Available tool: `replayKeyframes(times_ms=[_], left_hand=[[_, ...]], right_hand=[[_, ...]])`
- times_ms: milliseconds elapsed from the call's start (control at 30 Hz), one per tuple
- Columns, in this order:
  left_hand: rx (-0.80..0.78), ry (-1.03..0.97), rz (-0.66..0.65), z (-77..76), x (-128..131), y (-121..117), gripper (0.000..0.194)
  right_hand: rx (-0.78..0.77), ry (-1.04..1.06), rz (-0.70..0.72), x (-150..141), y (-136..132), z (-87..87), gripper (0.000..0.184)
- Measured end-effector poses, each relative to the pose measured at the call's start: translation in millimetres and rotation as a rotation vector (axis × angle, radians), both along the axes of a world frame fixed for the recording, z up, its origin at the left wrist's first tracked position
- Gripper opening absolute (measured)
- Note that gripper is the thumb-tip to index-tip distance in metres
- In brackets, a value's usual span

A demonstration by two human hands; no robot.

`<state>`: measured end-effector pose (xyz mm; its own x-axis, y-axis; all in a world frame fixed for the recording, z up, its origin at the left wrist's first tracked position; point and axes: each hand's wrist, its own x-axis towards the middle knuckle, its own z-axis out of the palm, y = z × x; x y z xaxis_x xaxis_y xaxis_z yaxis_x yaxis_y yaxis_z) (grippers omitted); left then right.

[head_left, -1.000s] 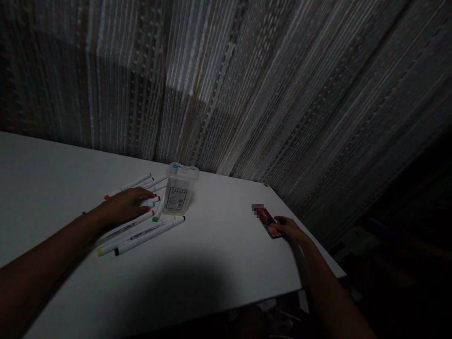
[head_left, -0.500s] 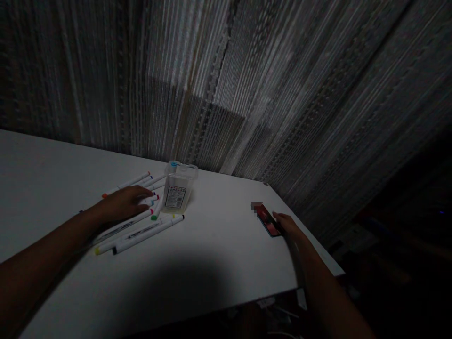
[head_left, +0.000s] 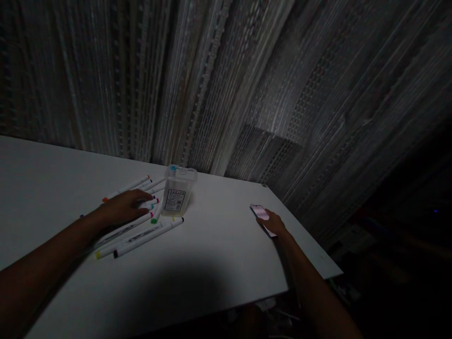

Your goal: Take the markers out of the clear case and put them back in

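Observation:
My left hand (head_left: 123, 207) lies over a group of white markers on the table, its thumb and forefinger apart with pink-tipped and teal-tipped marker ends between them. The palm side is hidden. Several more markers with coloured ends lie around it, such as a black-capped marker (head_left: 150, 238) in front. Just right of these stands a clear plastic box (head_left: 178, 193) with a printed label and a blue spot at its top. Over to the right, my right hand (head_left: 274, 223) grips a smartphone (head_left: 261, 213) across its width, the thumb over its lit, pale pink screen.
The white table (head_left: 219, 254) carries a dark shadow near its front edge. A grey, stringy striped curtain (head_left: 197, 84) hangs along the back. Beyond the table's right edge it is very dark, with blurred objects and cables below.
My right hand has moved left over the smartphone and closed across it. The screen has turned from dark red to pale pink. My left hand has stayed on the markers.

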<state>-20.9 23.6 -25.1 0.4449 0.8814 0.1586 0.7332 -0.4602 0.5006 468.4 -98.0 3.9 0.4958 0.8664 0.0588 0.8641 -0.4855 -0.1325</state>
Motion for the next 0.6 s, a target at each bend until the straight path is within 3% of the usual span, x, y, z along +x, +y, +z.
replayKeyframes(times_ms=[233,467,600], left_hand=[[0.077,-0.102,0.012,-1.1,1.1,0.1,0.054],[0.065,-0.036,0.018,-5.6,-0.7,2.8,0.058],[0.051,0.011,-0.014,-5.4,-2.4,2.6,0.063]], right_hand=[[-0.009,-0.017,-0.033,-6.1,-15.5,3.0,0.072],[0.035,-0.033,-0.071,-15.7,-22.2,4.9,0.068],[-0.019,-0.053,-0.1,-16.2,-41.9,9.3,0.073]])
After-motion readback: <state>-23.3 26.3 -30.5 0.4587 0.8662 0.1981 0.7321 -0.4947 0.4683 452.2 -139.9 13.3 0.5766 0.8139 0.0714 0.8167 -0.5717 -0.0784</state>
